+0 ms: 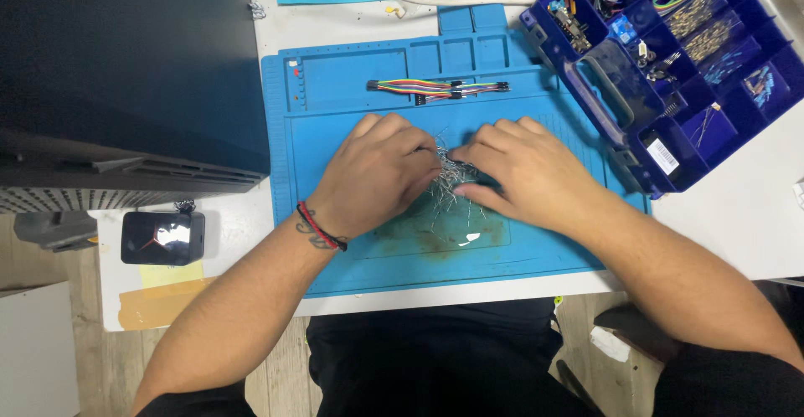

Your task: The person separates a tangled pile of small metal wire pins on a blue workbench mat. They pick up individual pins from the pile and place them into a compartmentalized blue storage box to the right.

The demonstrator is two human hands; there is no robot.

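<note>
A tangled pile of thin silver wire leads [452, 184] lies in the middle of a blue silicone work mat [536, 254]. My left hand [377, 170] rests palm down on the pile's left side, fingers curled onto the wires; a red and black cord is tied round its wrist. From the right, my right hand [523, 170] presses its fingertips and thumb into the same pile. Both hands touch the wires and each other's fingertips nearly meet. Part of the pile is hidden under the fingers.
A bundle of multicoloured jumper wires [435, 89] lies on the mat's far part. A dark blue compartment box [670, 65] of small electronic parts stands open at the right. A large black case [126, 74] fills the left; a small black screen device [162, 238] lies below it.
</note>
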